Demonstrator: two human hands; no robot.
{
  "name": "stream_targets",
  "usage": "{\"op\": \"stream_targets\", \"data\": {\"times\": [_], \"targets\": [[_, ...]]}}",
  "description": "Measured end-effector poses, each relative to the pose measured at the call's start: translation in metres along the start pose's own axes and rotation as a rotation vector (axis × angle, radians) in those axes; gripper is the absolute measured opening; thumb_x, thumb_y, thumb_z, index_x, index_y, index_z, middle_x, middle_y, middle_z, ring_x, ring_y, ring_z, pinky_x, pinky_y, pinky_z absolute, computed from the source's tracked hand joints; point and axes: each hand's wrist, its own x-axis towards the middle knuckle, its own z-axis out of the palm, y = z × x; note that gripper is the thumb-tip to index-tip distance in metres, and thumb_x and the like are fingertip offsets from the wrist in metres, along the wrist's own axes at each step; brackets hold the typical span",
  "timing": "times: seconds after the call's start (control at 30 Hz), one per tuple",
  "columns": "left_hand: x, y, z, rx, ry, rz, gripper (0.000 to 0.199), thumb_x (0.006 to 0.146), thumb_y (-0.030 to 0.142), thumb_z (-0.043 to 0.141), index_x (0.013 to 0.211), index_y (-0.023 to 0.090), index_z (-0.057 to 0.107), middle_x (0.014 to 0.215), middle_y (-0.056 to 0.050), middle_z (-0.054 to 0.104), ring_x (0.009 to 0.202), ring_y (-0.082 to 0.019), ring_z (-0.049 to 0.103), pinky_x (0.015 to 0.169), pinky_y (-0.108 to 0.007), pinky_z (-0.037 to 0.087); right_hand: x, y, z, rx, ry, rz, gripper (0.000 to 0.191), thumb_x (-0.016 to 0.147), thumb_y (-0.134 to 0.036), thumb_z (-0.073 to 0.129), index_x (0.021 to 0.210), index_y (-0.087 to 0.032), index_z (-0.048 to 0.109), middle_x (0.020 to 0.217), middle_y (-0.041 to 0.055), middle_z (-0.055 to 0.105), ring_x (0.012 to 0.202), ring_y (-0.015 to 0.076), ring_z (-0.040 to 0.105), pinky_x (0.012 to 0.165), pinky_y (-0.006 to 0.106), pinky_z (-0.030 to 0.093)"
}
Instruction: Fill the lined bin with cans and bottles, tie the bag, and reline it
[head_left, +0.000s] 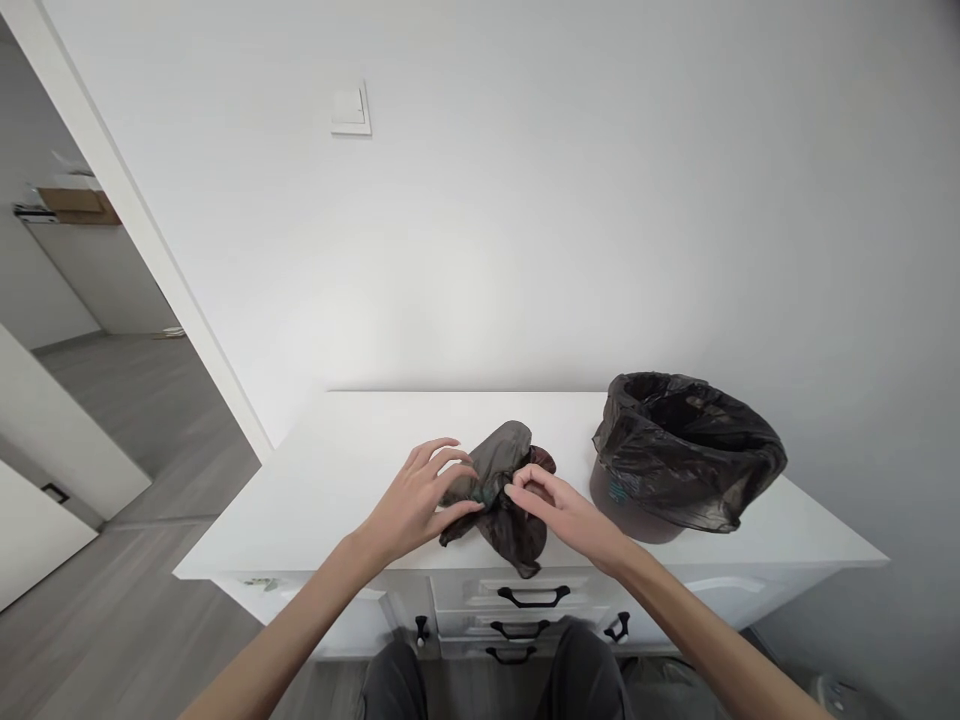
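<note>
A crumpled dark plastic bag (501, 455), gathered in its middle, lies near the front edge of the white cabinet top (360, 430). My right hand (559, 508) pinches the bag's gathered part between thumb and forefinger. On the other side, my left hand (424, 490) is open, fingers spread and curved, with its thumb tip at the bag's edge. What the bag contains, if anything, I cannot tell. To the right stands a bin (637, 515) lined with a black bin liner (682, 455), the liner folded over its rim.
Black drawer handles (534, 597) stick out from the cabinet front, just above my knees (581, 670). The wall (525, 200) rises behind the cabinet, with a light switch (350, 108) on it. A doorway with a white frame (150, 220) is on the left.
</note>
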Motion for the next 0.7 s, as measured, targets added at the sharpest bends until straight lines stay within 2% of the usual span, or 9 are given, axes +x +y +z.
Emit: {"op": "stream_targets", "data": {"times": [0.13, 0.23, 0.3, 0.37, 0.47, 0.57, 0.7], "targets": [[-0.002, 0.004, -0.001, -0.012, -0.076, 0.047, 0.034, 0.094, 0.055, 0.071, 0.111, 0.026, 0.066, 0.126, -0.009, 0.069, 0.135, -0.032, 0.056, 0.11, -0.051, 0.047, -0.011, -0.007, -0.009, 0.08, 0.01, -0.028, 0.04, 0.095, -0.065, 0.063, 0.089, -0.025, 0.055, 0.087, -0.0016, 0.045, 0.082, 0.0173, 0.041, 0.075, 0.03, 0.035], [-0.007, 0.014, 0.004, -0.034, -0.094, 0.052, 0.038, 0.091, 0.058, 0.073, 0.106, 0.025, 0.064, 0.124, -0.009, 0.069, 0.129, -0.032, 0.059, 0.108, -0.051, 0.048, -0.015, -0.008, -0.014, 0.164, 0.029, -0.049, 0.037, 0.095, -0.06, 0.065, 0.088, -0.026, 0.055, 0.088, -0.0015, 0.045, 0.083, 0.0173, 0.041, 0.076, 0.029, 0.036], [-0.01, 0.024, 0.006, -0.065, -0.049, 0.003, 0.039, 0.092, 0.051, 0.074, 0.118, 0.025, 0.06, 0.13, -0.012, 0.066, 0.127, -0.031, 0.06, 0.106, -0.049, 0.051, -0.016, -0.008, -0.016, 0.237, 0.043, -0.048, 0.034, 0.094, -0.057, 0.068, 0.087, -0.026, 0.056, 0.089, -0.0011, 0.046, 0.083, 0.0174, 0.042, 0.076, 0.029, 0.037], [-0.011, 0.035, 0.004, -0.098, 0.006, -0.019, 0.046, 0.093, 0.037, 0.071, 0.133, 0.025, 0.053, 0.139, -0.014, 0.061, 0.129, -0.03, 0.059, 0.106, -0.047, 0.052, -0.015, -0.011, -0.018, 0.329, 0.058, -0.05, 0.033, 0.092, -0.054, 0.072, 0.085, -0.025, 0.057, 0.09, -0.0005, 0.048, 0.084, 0.0176, 0.043, 0.076, 0.029, 0.038], [-0.008, 0.048, 0.0, -0.138, 0.022, 0.026, 0.053, 0.09, 0.026, 0.068, 0.14, 0.026, 0.049, 0.145, -0.014, 0.058, 0.133, -0.03, 0.056, 0.109, -0.046, 0.05, -0.01, -0.016, -0.017, 0.473, 0.065, -0.077, 0.033, 0.088, -0.049, 0.075, 0.079, -0.024, 0.055, 0.092, 0.0006, 0.051, 0.087, 0.0184, 0.046, 0.08, 0.029, 0.04], [-0.002, 0.052, 0.003, -0.163, 0.029, -0.003, 0.038, 0.093, 0.033, 0.07, 0.128, 0.025, 0.057, 0.134, -0.012, 0.065, 0.128, -0.029, 0.059, 0.109, -0.046, 0.05, -0.004, -0.021, -0.016, 0.582, 0.067, -0.097, 0.035, 0.084, -0.045, 0.078, 0.074, -0.024, 0.052, 0.091, 0.0006, 0.051, 0.088, 0.0187, 0.047, 0.082, 0.03, 0.042], [-0.001, 0.043, 0.014, -0.232, 0.064, -0.109, 0.014, 0.101, 0.036, 0.064, 0.109, 0.024, 0.064, 0.113, -0.008, 0.072, 0.114, -0.026, 0.064, 0.099, -0.044, 0.052, 0.004, -0.027, -0.02, 0.612, 0.123, -0.104, 0.042, 0.079, -0.044, 0.082, 0.068, -0.024, 0.047, 0.086, -0.0005, 0.05, 0.083, 0.0176, 0.046, 0.078, 0.029, 0.042]]}}
